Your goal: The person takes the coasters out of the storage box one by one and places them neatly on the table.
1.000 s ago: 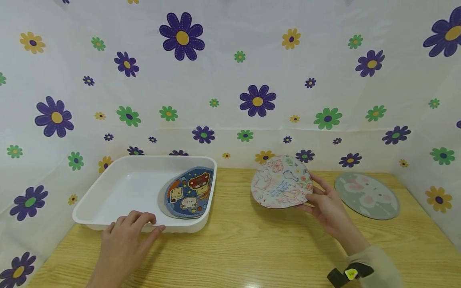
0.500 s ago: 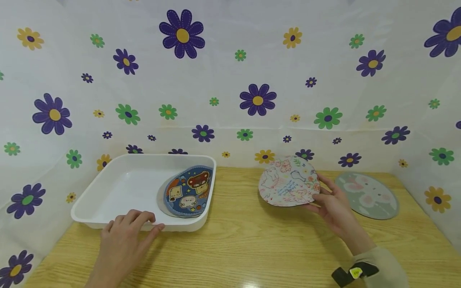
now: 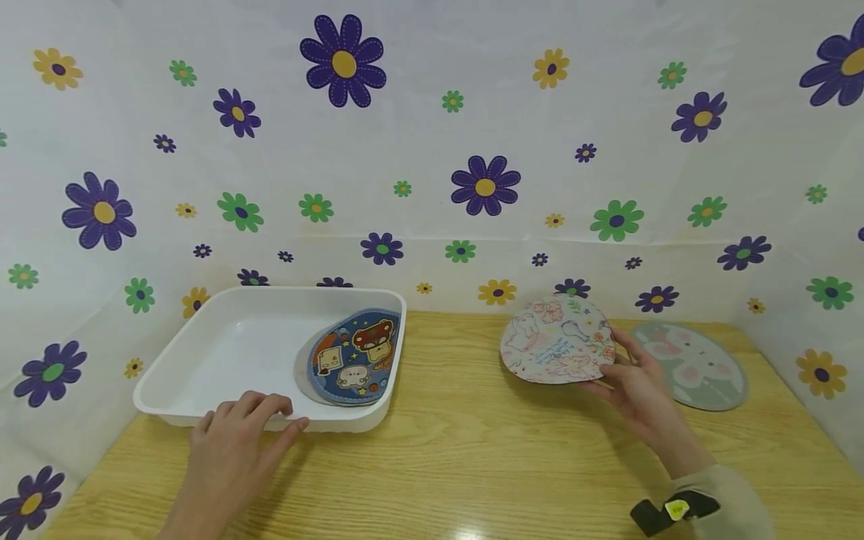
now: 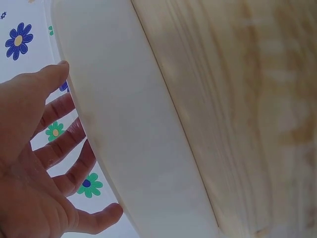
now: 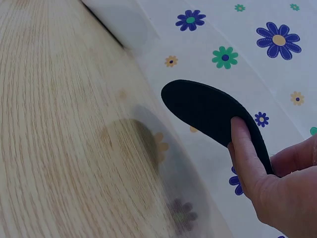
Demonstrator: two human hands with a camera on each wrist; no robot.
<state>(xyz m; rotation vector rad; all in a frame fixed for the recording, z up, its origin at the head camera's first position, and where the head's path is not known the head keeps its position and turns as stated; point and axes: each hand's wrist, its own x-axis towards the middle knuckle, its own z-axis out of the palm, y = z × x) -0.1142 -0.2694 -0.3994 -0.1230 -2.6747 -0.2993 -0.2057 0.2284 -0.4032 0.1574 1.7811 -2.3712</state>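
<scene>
My right hand (image 3: pixel 637 386) pinches the right edge of a pale round mouse pad (image 3: pixel 556 345) with pink flowers and animal drawings, held tilted above the table. In the right wrist view its black underside (image 5: pixel 208 109) shows, bent, between thumb and fingers. My left hand (image 3: pixel 232 446) holds the near rim of a white tray (image 3: pixel 151 405), fingers curved over the edge. Seen from the left wrist, those fingertips meet the rim beside the tray's outer wall (image 4: pixel 124 119). Inside the tray, a blue cartoon mouse pad (image 3: pixel 354 360) leans on the right wall, over a greyish edge of something mostly hidden.
A grey-green mouse pad (image 3: pixel 709 375) with a rabbit face lies flat at the back right, its left side partly behind my right hand. A flower-printed cloth (image 3: pixel 405 127) stands behind and along both sides of the wooden table (image 3: pixel 472 450).
My right hand has moved a little to the right with the pale mouse pad, towards the grey-green one, covering more of it. The left hand and tray stay in place.
</scene>
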